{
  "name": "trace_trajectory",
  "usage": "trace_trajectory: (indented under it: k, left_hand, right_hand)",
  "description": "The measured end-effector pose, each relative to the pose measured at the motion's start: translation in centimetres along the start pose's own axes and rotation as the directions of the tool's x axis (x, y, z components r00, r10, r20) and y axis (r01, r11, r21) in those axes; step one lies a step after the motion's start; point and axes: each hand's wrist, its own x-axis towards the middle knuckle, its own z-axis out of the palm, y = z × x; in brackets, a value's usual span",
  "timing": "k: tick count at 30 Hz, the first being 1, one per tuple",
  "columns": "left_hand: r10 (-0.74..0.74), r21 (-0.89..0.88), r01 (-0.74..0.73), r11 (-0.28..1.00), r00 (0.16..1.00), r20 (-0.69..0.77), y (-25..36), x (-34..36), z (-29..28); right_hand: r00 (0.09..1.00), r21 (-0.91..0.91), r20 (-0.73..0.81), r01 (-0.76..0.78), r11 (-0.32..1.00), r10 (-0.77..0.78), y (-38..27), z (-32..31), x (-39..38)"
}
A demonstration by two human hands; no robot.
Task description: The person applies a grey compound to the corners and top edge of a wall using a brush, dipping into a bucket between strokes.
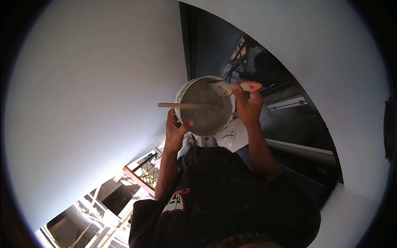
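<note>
The bucket (233,106) of grey paste (198,93) sat mid-frame, its lower-left rim gripped by our left hand (177,134), while our right hand (249,108) grasped a flat brush (224,88). We judged a slipping left grip could tilt it, spilling paste or loosing the wooden stick (184,106).

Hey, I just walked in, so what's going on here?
A person's left hand grips a bucket of grey paste by its side, thumb over the rim. The right hand holds a flat tool with a red-tipped handle, at the bucket's right edge. A wooden stick juts out over the left rim. A pale wall stands to the left.
</note>
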Motion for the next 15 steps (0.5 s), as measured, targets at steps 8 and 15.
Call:
trace_trajectory:
  k: [8, 15]
  left_hand:
    - [0.029, 0.056, -0.031, 0.998, 0.999, 0.026, -0.1, 0.9, -0.2]
    - [0.058, 0.059, -0.058, 0.997, 0.998, -0.004, -0.7, 1.1, -0.8]
  right_hand:
    - [0.998, -0.091, 0.042, -0.039, 0.995, 0.043, 0.8, -1.5, -0.4]
    - [0.998, -0.161, 0.058, -0.027, 0.987, 0.037, -0.3, -0.4, -0.7]
